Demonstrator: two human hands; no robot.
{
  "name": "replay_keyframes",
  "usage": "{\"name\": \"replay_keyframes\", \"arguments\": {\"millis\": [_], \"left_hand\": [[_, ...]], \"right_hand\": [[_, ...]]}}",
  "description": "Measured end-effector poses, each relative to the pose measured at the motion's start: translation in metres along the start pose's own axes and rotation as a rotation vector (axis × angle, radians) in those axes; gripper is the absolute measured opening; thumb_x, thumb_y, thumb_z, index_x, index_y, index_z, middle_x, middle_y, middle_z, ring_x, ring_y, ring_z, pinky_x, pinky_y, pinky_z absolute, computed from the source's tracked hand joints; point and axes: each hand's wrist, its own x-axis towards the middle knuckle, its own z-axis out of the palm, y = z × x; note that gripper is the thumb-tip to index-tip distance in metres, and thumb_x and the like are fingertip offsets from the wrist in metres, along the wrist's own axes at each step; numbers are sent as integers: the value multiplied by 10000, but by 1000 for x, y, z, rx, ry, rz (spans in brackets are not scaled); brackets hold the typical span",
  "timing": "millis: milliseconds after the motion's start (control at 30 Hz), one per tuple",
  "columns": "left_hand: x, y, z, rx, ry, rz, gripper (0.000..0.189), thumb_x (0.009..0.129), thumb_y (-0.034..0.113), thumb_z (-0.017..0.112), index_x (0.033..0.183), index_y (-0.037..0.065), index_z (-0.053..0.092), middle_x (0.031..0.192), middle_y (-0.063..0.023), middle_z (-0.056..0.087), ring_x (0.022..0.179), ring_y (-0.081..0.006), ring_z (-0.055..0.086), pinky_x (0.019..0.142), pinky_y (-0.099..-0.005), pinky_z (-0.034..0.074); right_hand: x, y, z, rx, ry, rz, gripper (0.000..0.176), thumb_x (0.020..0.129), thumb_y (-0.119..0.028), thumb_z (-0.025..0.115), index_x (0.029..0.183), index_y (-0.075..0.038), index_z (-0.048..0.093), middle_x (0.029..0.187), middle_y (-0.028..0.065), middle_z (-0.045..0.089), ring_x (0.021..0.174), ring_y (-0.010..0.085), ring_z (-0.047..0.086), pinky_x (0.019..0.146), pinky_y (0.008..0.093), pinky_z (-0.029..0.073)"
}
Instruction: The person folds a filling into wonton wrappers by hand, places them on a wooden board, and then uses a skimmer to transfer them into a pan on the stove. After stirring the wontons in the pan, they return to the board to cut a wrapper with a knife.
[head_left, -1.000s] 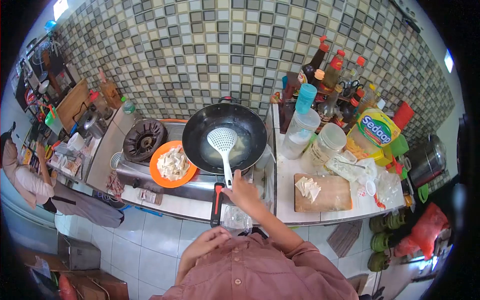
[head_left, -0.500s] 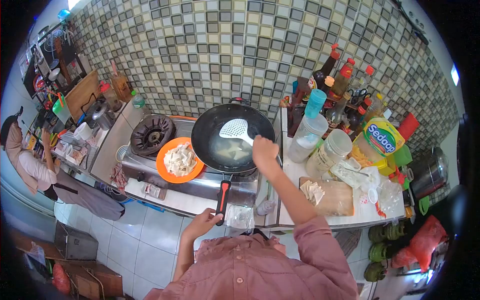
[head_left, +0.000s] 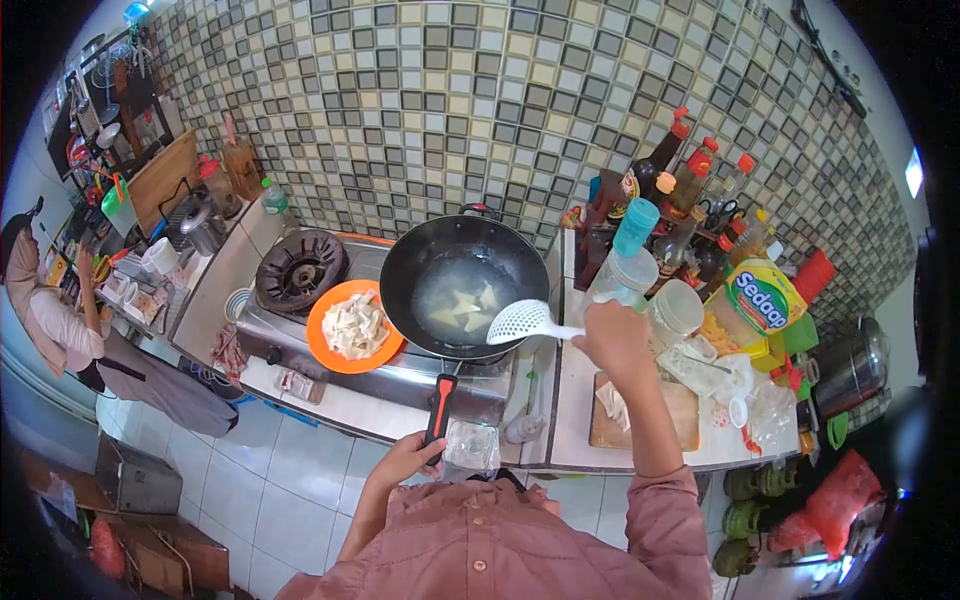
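A black wok (head_left: pixel 400 290) with a black and red handle sits on the stove, with cloudy liquid and several pale flat pieces (head_left: pixel 468 308) inside. My left hand (head_left: pixel 408 458) is closed on the end of its handle. In my right hand (head_left: pixel 612 340) is a white slotted spoon (head_left: pixel 520 321), its perforated head over the wok's right rim. Left of the wok, an orange plate (head_left: pixel 318 338) bears a heap of pale cut pieces (head_left: pixel 355 327). Below my right hand, more pale pieces (head_left: pixel 612 405) lie on a wooden board (head_left: pixel 665 420), partly hidden by my forearm.
Several sauce bottles (head_left: pixel 655 160) and clear jars (head_left: pixel 672 310) crowd the right counter, beside a yellow Sedaap packet (head_left: pixel 760 290). A bare burner (head_left: pixel 300 272) is left of the wok. Another person (head_left: pixel 65 320) stands at the far left counter.
My right hand has moved right and toward me, carrying the slotted spoon from above the middle of the wok to its right rim. My left hand stays at the handle.
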Motion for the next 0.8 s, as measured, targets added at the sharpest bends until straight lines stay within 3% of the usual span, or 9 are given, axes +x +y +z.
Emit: {"name": "replay_keyframes", "arguments": {"millis": [167,267,333,600,800], "left_hand": [[-5,9,2,58,31,-72,302,884,325,528,890,24,520,674,-20,576,494,-102,567,452,-203,448],[-4,8,3,79,48,-63,305,885,327,528,887,22,518,658,-14,562,485,-97,560,447,-199,445],[-5,10,4,79,50,-62,305,884,324,530,893,19,517,656,-11,557,484,-96,558,445,-198,442],[-7,6,2,103,65,-54,310,884,307,536,928,1,512,655,-12,553,478,-101,551,436,-203,434],[-6,4,2,139,77,-42,310,885,301,533,949,-1,514,658,-28,569,479,-111,554,437,-207,434]], "right_hand": [[7,-17,26,52,-79,-44,297,697,-335,678,792,-54,661,770,140,631,733,309,633,631,411,496],[9,-33,44,107,-134,-41,215,726,-261,614,826,-78,668,799,114,646,771,301,638,648,431,487],[12,-40,56,117,-125,-55,254,766,-306,572,835,-81,668,819,126,645,790,306,634,656,431,483],[33,-29,57,367,61,46,341,839,-372,497,779,-74,650,763,172,624,733,371,612,633,476,476],[45,-37,66,206,225,115,322,857,-363,484,757,-102,644,711,131,631,696,335,627,587,450,478]]}}
